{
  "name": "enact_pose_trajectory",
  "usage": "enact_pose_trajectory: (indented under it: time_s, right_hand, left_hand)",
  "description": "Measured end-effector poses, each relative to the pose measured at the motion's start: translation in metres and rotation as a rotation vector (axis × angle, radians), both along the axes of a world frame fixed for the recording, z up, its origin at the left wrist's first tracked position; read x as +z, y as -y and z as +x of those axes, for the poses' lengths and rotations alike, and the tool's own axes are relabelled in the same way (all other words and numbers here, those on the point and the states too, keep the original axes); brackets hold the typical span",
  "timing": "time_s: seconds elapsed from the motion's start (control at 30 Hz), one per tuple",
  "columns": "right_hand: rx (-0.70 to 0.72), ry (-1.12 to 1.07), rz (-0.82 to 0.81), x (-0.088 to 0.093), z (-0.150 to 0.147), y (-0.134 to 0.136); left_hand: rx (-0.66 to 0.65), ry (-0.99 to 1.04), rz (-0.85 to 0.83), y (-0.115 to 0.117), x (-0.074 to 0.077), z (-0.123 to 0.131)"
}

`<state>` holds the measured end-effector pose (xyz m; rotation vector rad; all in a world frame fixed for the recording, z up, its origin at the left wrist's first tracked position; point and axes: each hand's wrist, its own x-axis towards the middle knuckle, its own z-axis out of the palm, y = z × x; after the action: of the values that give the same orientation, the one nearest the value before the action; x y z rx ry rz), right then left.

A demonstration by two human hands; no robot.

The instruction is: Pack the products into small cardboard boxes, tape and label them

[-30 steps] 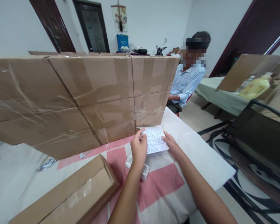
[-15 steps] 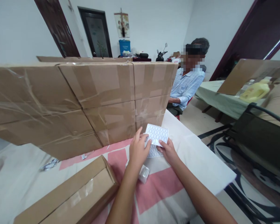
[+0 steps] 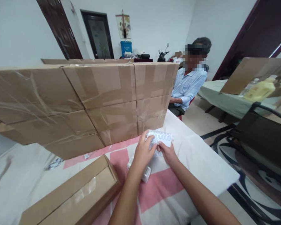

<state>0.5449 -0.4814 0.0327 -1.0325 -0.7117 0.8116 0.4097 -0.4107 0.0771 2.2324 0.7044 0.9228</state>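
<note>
Both my hands hold a white sheet of small labels [image 3: 162, 137] just above the table, in front of the stacked boxes. My left hand [image 3: 144, 152] pinches the sheet's left edge with its fingers curled. My right hand [image 3: 168, 152] grips the lower edge with thumb and fingers. More label sheets lie flat under the held one. A small white plastic item [image 3: 145, 173] rests on the cloth below my left wrist.
A wall of taped cardboard boxes [image 3: 84, 100] stands across the table. A long carton [image 3: 72, 197] lies near left. The cloth [image 3: 164, 187] is white and pink. A seated person [image 3: 188, 84] is behind right. A dark chair [image 3: 264, 134] stands right.
The label sheet was lifted off the pile and has now tilted down flatter toward the table. Both hands moved slightly right with it.
</note>
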Motion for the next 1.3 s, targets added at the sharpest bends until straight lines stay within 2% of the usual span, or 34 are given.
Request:
enact_pose_trajectory:
  time_s: [0.37,0.63,0.83,1.03,1.3]
  right_hand:
    - [0.055,0.019,-0.019,-0.006,-0.006,-0.002]
    - [0.062,-0.082,0.021,-0.008,-0.012,-0.005]
    - [0.074,-0.111,0.023,-0.012,-0.018,-0.005]
    - [0.048,-0.132,0.026,-0.012,-0.024,-0.005]
    - [-0.010,-0.135,-0.019,-0.019,-0.024,-0.012]
  left_hand:
    - [-0.018,-0.003,0.094,-0.008,-0.002,-0.009]
    - [-0.053,-0.001,0.079,-0.007,-0.001,-0.013]
    - [-0.037,-0.064,0.008,-0.008,0.005,-0.017]
    - [-0.097,-0.064,-0.022,-0.004,0.008,-0.020]
    - [-0.056,-0.234,0.047,-0.002,0.012,-0.023]
